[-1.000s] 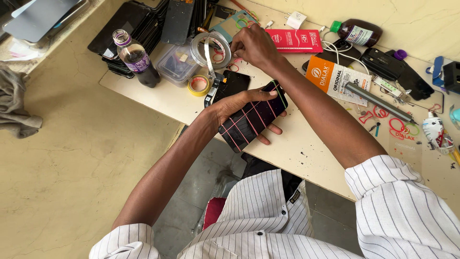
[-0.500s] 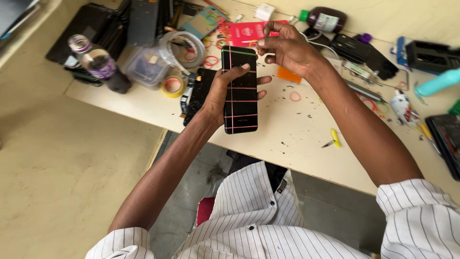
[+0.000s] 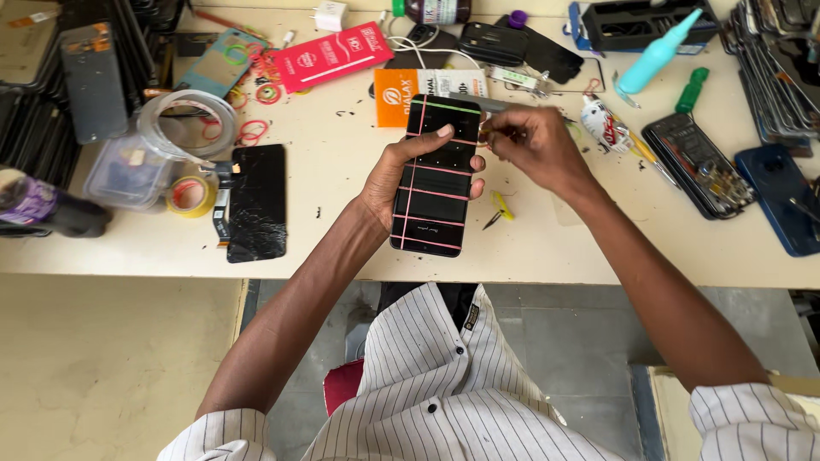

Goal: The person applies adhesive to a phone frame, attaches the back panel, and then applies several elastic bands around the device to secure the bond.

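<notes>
- A black rectangular phone bound with pink and green rubber bands [image 3: 434,175] sits just above the middle of the frame, held upright over the cream-coloured worktable [image 3: 342,235], its long side running up and down the picture.
- The left hand [image 3: 395,175] grips this phone from its left edge, thumb across the upper face and fingertips showing round the right edge.
- The right hand [image 3: 531,147] is closed in a pinch at the phone's upper right corner, touching the edge there; whether it holds a band or some small item between the fingers is too small to tell.
- Half a second ago the phone stood further up and left in the frame, with the right hand apart from it over the clutter at the back of the table. Now the two hands meet at the phone, so the work has turned from reaching among the clutter to handling the phone itself.
- Just below the right hand, a small yellow-handled tool [image 3: 499,208] lies on the table.
- Behind the phone lies an orange flat carton [image 3: 395,88], partly hidden.
- To the left lies a loose black screen panel [image 3: 256,201], with a yellow tape roll [image 3: 190,195] beside it.
- Far right, an opened dark phone body [image 3: 699,166].
</notes>
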